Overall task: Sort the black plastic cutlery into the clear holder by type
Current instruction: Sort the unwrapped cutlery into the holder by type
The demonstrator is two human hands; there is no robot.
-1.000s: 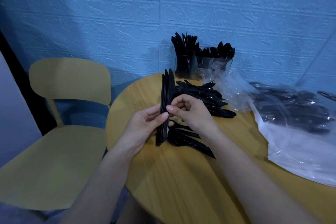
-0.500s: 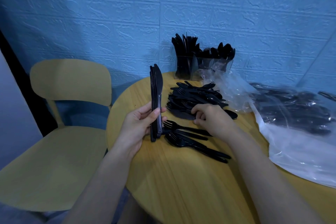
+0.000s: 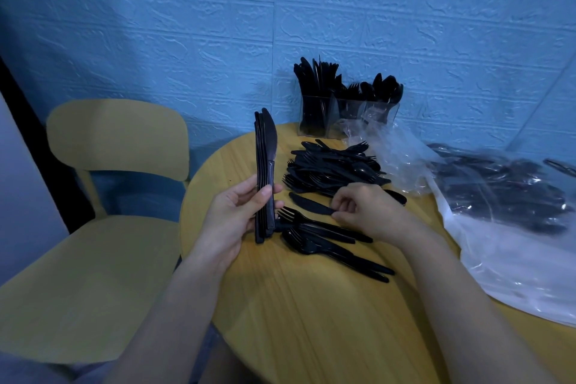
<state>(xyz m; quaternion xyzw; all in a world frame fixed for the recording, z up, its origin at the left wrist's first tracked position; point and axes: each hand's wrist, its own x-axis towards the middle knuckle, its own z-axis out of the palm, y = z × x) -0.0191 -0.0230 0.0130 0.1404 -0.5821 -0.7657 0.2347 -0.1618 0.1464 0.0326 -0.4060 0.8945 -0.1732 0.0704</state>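
Black plastic everywhere on this round wooden table (image 3: pixel 311 321)! Left hand (image 3: pixel 232 218) has its fingers and thumb wrapped around a neat upright stack of black plastic knives (image 3: pixel 265 171), blades pointing up, handle ends down by the tabletop. Over to the right hand (image 3: pixel 364 209): fingers curled, pinching the handle end of a single black plastic knife (image 3: pixel 308 204) that lies flat on the wood, blade aimed toward the left hand. Just in front of that, a few loose black forks and spoons (image 3: pixel 327 243) lie side by side, handles trailing off to the right. Behind the right hand sits a jumbled heap of mixed black cutlery (image 3: pixel 333 165), forks and spoons tangled together. At the far edge of the table, against the blue textured wall (image 3: pixel 187 25), stands the clear plastic holder (image 3: pixel 336 118): knives packed upright in its left compartment, forks showing in the middle, spoons on the right. Crumpled clear plastic wrap (image 3: pixel 396 153) lies beside the heap, and a big clear plastic bag of more black cutlery (image 3: pixel 498 196) sprawls across the table's right side. Yellow chair (image 3: pixel 118 140) off to the left.
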